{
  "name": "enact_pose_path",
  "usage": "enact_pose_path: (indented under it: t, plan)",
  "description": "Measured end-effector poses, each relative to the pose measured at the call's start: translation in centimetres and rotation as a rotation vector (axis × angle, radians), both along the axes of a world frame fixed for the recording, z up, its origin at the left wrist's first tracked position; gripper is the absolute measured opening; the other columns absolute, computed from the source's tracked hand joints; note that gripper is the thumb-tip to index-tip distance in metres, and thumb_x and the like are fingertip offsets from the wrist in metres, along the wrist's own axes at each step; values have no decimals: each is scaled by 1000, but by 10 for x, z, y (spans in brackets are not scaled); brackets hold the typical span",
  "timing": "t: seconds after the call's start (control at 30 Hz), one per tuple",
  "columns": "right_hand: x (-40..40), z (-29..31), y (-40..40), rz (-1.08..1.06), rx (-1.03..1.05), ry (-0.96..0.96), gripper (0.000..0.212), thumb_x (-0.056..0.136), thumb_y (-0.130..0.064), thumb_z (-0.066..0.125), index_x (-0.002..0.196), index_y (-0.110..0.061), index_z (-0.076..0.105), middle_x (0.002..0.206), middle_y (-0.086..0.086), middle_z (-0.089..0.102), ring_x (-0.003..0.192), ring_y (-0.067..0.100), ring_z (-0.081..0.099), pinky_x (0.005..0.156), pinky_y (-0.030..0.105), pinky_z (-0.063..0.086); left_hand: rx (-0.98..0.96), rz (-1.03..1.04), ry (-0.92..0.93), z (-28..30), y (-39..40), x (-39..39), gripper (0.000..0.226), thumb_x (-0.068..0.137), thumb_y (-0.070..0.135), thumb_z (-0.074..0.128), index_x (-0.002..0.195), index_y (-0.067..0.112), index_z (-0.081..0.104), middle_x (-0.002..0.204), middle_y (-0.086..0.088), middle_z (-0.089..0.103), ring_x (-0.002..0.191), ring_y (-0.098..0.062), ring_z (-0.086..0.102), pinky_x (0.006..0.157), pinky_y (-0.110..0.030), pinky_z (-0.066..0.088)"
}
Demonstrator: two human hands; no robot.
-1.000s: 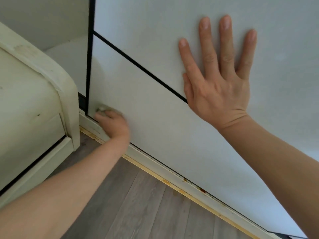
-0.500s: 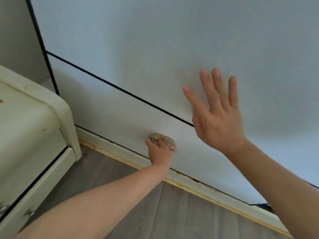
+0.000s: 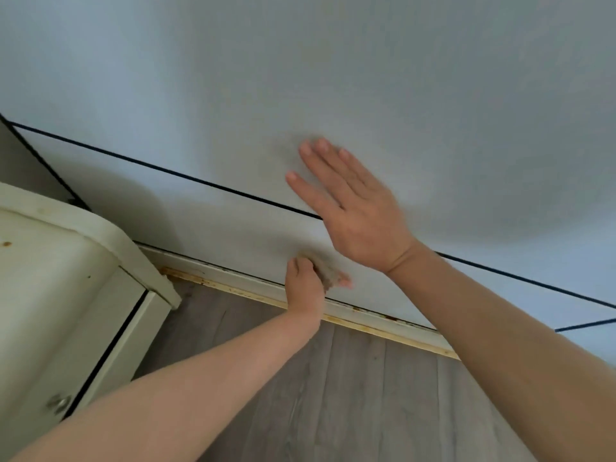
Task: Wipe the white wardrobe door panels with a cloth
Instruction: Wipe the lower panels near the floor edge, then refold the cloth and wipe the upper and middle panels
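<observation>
The white wardrobe door (image 3: 366, 78) fills the upper view, split by a thin black line into a large upper panel and a narrow lower panel (image 3: 200, 215). My left hand (image 3: 306, 288) grips a small beige cloth (image 3: 328, 273) and presses it against the lower panel, just above the bottom rail. My right hand (image 3: 353, 211) lies above it with straight fingers held together, flat against the door across the black line. Most of the cloth is hidden by my fingers.
A cream cabinet (image 3: 60, 295) with a metal knob (image 3: 60, 402) stands at the left, close to the door. A white bottom rail with a yellowish strip (image 3: 366, 320) runs along the grey wood floor (image 3: 333, 395).
My left hand has slid the cloth to the right along the lower panel, away from the cabinet corner. My right hand now sits lower on the door with its fingers closer together.
</observation>
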State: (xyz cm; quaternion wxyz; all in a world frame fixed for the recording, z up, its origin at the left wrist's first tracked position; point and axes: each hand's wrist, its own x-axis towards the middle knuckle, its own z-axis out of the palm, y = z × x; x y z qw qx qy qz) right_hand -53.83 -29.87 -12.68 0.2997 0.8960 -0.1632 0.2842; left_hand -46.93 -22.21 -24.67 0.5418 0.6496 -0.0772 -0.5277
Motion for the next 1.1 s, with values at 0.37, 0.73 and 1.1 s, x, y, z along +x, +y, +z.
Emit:
enact_pose_path:
  t: [0.37, 0.73, 1.1]
  plan:
    - [-179, 243, 102, -569, 1081, -432, 27, 103, -19, 46, 119, -19, 68, 96, -11, 72, 80, 9, 68, 68, 35, 59, -19, -558, 150, 361, 76, -77, 34, 99, 7, 36, 88, -7, 64, 80, -21, 71, 76, -32, 73, 66, -31, 57]
    - [-434, 563, 185, -719, 1595, -1379, 17, 102, -20, 62, 94, -9, 72, 81, 3, 70, 78, 20, 64, 75, 34, 53, -209, -1206, -338, 702, 48, -321, 41, 94, 43, 45, 76, 13, 65, 67, -12, 62, 68, -26, 55, 79, -49, 54]
    - [-624, 700, 209, -512, 1221, -1859, 28, 109, -9, 40, 91, -4, 60, 82, 13, 71, 71, 23, 70, 67, 36, 58, -663, -1337, -473, 862, 21, -500, 47, 92, 48, 62, 97, 1, 61, 73, -10, 55, 61, -20, 50, 53, -31, 35]
